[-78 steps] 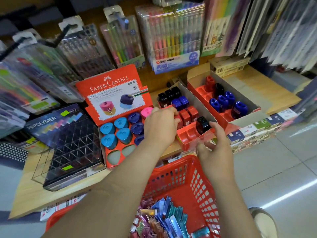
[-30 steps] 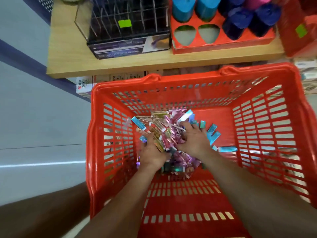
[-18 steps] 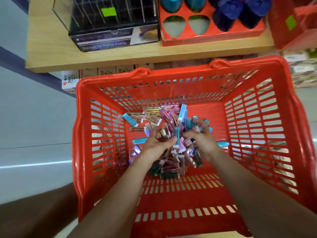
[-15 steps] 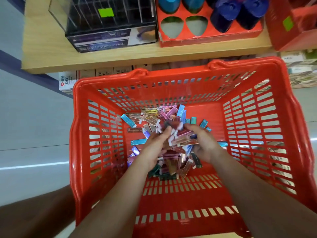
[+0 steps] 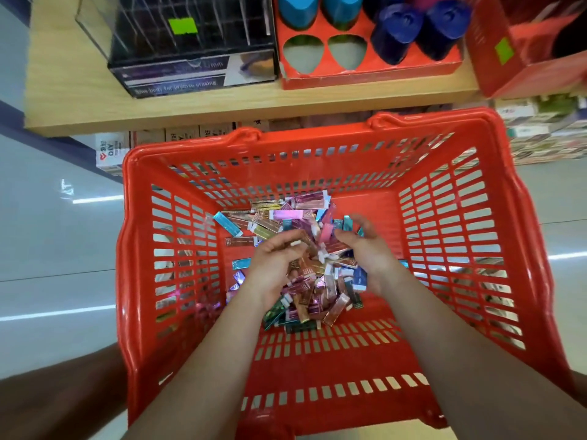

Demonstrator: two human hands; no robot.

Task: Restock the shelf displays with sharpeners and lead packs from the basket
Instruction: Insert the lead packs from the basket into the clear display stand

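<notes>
Lead packs [image 5: 306, 205]: loose heap in basket [image 5: 190, 149]. Your left hand [image 5: 273, 265] and right hand [image 5: 367, 254] cup a bunch, fingers [image 5: 286, 242] curled round it; press inward, lift level.

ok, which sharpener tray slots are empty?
The two front-row slots on the left of the tray, beside the black rack; every other visible slot holds a sharpener.

On my feed both arms came up from the bottom edge uncovered: left forearm [image 5: 216, 360] and left hand [image 5: 273, 265], right forearm [image 5: 460, 350] and right hand [image 5: 368, 252], all bare to the fingertips. A dark brown blurred shape [image 5: 57, 401] at the lower left might have been clothing; I couldn't tell.
</notes>
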